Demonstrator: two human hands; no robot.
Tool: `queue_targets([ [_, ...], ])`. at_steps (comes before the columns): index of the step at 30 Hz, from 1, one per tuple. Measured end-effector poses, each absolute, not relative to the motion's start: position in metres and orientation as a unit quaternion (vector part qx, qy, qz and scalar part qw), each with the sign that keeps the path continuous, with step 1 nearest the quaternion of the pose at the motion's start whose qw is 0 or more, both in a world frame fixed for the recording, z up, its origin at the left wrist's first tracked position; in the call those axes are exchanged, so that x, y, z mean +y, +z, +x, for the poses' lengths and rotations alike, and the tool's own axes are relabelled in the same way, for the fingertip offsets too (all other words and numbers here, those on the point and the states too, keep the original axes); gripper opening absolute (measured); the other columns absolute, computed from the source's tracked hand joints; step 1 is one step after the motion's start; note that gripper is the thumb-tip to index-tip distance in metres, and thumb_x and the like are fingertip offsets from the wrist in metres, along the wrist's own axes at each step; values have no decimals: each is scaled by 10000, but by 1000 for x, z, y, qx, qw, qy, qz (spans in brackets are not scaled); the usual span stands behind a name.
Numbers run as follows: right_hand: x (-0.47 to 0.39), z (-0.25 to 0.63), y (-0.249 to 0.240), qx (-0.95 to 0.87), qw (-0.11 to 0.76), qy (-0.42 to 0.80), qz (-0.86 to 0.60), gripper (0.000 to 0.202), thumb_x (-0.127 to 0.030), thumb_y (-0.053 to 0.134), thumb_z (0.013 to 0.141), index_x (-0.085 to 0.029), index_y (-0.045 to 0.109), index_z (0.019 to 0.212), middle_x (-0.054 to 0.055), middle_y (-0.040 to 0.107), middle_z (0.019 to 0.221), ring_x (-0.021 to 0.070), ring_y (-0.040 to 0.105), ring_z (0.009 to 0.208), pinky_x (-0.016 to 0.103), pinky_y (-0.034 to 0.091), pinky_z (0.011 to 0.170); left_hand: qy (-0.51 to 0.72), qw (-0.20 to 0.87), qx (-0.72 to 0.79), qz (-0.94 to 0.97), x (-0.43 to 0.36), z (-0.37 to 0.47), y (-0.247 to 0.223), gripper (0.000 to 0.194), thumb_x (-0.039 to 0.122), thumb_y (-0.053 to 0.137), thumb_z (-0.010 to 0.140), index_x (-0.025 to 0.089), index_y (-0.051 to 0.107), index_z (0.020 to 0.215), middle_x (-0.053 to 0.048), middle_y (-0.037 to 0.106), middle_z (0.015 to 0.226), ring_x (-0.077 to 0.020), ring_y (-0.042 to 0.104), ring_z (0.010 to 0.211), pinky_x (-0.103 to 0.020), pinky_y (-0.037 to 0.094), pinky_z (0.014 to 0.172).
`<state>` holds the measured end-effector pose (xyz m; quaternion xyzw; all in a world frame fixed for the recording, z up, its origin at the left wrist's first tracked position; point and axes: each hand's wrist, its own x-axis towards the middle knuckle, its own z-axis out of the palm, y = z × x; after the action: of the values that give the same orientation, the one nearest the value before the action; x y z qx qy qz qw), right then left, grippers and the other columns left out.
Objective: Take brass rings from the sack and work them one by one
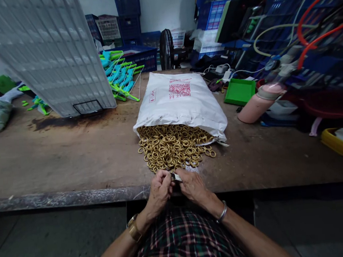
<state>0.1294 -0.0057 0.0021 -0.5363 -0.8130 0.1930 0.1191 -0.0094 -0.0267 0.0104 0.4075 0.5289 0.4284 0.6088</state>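
Just in front of the pile of gold-coloured rings [170,148], my two hands meet at the table's front edge. My left hand [160,188] is closed in a pinch; what lies between its fingertips is too small to make out. Closed on a small black-and-white piece [176,177], my right hand [194,187] almost touches the left. The exact kind of this piece does not show. The rings spill from the open mouth of a white sack [180,95] with red print, which lies on its side.
A wooden table [72,161] spans the view. On the left stands a tall ribbed translucent panel [71,53] beside turquoise and green plastic pieces [121,77]. To the right are a green tray [240,91], a pink bottle-shaped tool [258,105] with hoses, and a yellow basin [341,145].
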Motion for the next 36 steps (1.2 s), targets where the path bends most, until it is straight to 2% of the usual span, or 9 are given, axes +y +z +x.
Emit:
queue_targets([
  [7,-6,128,4,-808,96,190,-550,220,-79,365,770,-171,548,852,50,626,739,148,523,643,265,250,565,440,584,533,426,-27,-9,9,313,492,488,772,185,458,719,48,488,569,-52,392,415,-167,305,391],
  [15,-5,124,4,-802,59,189,-564,242,-60,398,742,-160,528,919,68,641,775,161,542,654,273,241,561,406,624,523,415,-29,-14,15,344,524,507,753,186,447,721,59,482,543,-46,382,399,-159,296,378],
  [22,12,159,3,-722,111,137,-669,202,-93,400,797,-163,543,921,61,633,744,145,532,616,264,227,546,370,729,447,364,-38,-9,34,328,496,562,740,185,458,733,54,517,560,-43,402,384,-154,321,348],
  [27,24,183,-2,-657,182,109,-724,132,-198,424,848,-160,529,918,54,629,750,145,532,631,251,238,553,428,768,392,270,-26,-10,26,304,441,607,728,150,519,749,-34,610,725,-74,502,502,-174,373,383],
  [31,30,187,-4,-660,160,103,-726,147,-282,438,864,-180,531,916,52,637,755,148,541,619,253,220,539,432,790,387,203,-21,-11,23,254,373,647,707,152,523,733,-54,629,734,-99,552,553,-175,386,415],
  [36,35,186,-2,-658,105,102,-739,145,-233,422,861,-199,556,905,55,632,733,155,550,607,263,198,526,410,837,340,126,-20,-13,14,198,328,636,723,162,557,795,-10,589,680,-91,556,550,-163,402,421],
])
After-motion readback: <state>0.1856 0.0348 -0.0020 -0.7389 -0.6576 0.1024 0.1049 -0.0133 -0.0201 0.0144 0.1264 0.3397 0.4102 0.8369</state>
